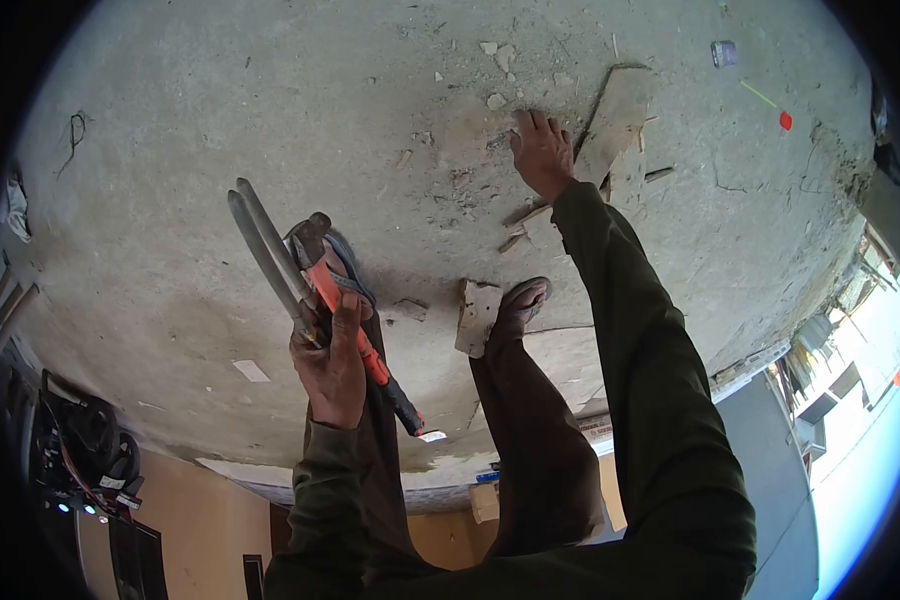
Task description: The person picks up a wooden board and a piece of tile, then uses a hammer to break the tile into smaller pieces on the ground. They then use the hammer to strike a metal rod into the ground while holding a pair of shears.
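Note:
My left hand [332, 372] is closed around a hammer [355, 335] with an orange and black handle, its dark head [313, 228] pointing away from me. The same hand grips a tool with two long grey handles [265, 250], whose jaw end is mostly hidden by my fingers. Low over the concrete floor [170, 180], my right hand [544, 156] reaches forward, fingers stretched out and holding nothing. Just right of it lies a worn wooden board [615, 125] with splintered pieces [520, 235] near its lower end. A wooden block [478, 318] rests against my right foot.
Rubble chips [497, 101] and dust lie scattered ahead of my right hand. Farther right are a purple container [724, 54] and a red-ended yellow stick [785, 121]. At the left edge sits a dark heap of gear with cables [88, 440]. My sandalled feet stand on the floor.

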The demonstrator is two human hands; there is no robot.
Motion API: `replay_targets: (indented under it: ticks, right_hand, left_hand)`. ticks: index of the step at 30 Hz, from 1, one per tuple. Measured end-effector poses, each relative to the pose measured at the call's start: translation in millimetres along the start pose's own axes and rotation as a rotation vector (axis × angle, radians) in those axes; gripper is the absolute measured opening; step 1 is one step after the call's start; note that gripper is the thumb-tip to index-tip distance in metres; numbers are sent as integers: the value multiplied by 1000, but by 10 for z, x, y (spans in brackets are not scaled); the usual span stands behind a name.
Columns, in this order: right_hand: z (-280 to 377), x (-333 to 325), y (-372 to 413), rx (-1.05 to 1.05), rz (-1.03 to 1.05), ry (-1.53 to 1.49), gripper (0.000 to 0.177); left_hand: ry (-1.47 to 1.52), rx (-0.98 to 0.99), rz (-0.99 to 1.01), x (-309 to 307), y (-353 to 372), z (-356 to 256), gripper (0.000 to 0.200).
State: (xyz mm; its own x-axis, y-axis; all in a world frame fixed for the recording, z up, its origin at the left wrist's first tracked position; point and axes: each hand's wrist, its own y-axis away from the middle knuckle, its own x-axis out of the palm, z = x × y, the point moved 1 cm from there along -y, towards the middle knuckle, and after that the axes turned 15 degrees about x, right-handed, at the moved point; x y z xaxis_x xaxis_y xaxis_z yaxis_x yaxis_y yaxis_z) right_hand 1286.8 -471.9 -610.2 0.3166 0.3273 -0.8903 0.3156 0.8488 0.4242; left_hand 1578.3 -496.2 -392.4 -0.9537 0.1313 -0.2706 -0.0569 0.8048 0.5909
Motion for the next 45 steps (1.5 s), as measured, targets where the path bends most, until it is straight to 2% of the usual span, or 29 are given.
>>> replay_targets:
  ticks: [1, 3, 4, 6, 7, 9, 10, 12, 13, 16, 17, 20, 23, 25, 26, 28, 29, 30, 32, 33, 34, 36, 37, 38, 40, 42, 43, 44, 45]
  right_hand:
    - [86, -141, 120, 133, -141, -134, 23]
    - [219, -213, 588, 252, 69, -538, 32]
    - [408, -461, 854, 350, 435, -885, 39]
    - [796, -789, 1399, 312, 934, -1242, 47]
    - [1180, -1062, 1875, 54, 1070, -1535, 45]
    - [1287, -1216, 2081, 441, 1343, -1461, 41]
    - [1243, -1191, 2085, 439, 1332, -1471, 41]
    - [1075, -1112, 2039, 396, 872, -1337, 36]
    - [904, -1148, 1906, 469, 705, -1207, 36]
    - [286, -1274, 1258, 572, 369, -841, 32]
    - [75, -1195, 1077, 505, 275, -761, 31]
    - [-316, -1222, 546, 549, 797, -567, 29]
    - [-190, -1309, 302, 597, 726, -501, 29]
    - [-243, -1154, 192, 833, 153, -657, 29]
    - [-221, -1138, 198, 829, 148, -651, 29]
    - [-46, -1116, 292, 633, 965, -353, 30]
    - [-39, -1103, 306, 547, 1003, -294, 28]
    - [-97, -1068, 262, 548, 1004, -285, 28]
    - [-225, -980, 145, 873, 670, -626, 25]
    - [-139, -1107, 106, 974, 467, -618, 22]
    - [-234, -972, 178, 985, 475, -617, 22]
    - [-651, -506, 336, 1061, 392, -1130, 23]
    - [-347, -709, 394, 1069, 563, -1269, 20]
    - [-75, -956, 437, 997, 782, -594, 20]
    - [48, -991, 627, 835, 957, -557, 24]
    - [-95, -871, 618, 895, 681, -769, 23]
    - [-134, -905, 588, 972, 484, -641, 24]
    - [-208, -802, 613, 974, 483, -644, 24]
    - [-170, -800, 662, 1105, 503, -804, 24]
  left_hand:
    - [28, -18, 29, 12, 4, 21, 26]
    - [53, -57, 48, 78, 21, -27, 24]
    - [76, -100, 63, 124, 27, -48, 21]
    - [92, -106, 63, 208, 54, 35, 21]
    - [69, -143, 114, 255, 86, 90, 21]
    - [68, -118, 158, 332, 121, 129, 28]
    - [63, -110, 166, 370, 126, 132, 28]
    - [-11, -5, 188, 428, 142, 141, 36]
    - [-12, -5, 188, 425, 152, 142, 36]
    - [-25, -127, 165, 370, 164, 137, 44]
    - [-5, -162, 152, 358, 165, 108, 46]
    - [11, -159, 146, 309, 141, 164, 48]
    - [6, -127, 125, 227, 143, 179, 46]
    - [25, -111, 114, 196, 129, 171, 45]
    - [26, -123, 111, 165, 120, 177, 43]
    - [33, -135, 116, 138, 77, 162, 41]
    - [27, -132, 110, 108, 83, 146, 40]
    - [26, -126, 100, 91, 71, 131, 39]
    - [49, -112, 88, 29, 45, 96, 38]
    - [67, -90, 85, 4, 16, 83, 37]
    - [61, -99, 90, -22, 22, 73, 37]
    - [42, -97, 72, -15, 2, 53, 36]
    - [44, -99, 73, -15, 13, 47, 36]
    - [32, -103, 89, -9, 9, 44, 36]
    - [21, -107, 102, 1, -22, 36, 35]
    - [14, -89, 86, -28, -38, 53, 36]
    - [14, -83, 82, -28, -62, 73, 36]
    - [13, -47, 68, -31, -65, 95, 39]
    - [10, -16, 57, -38, -48, 110, 42]
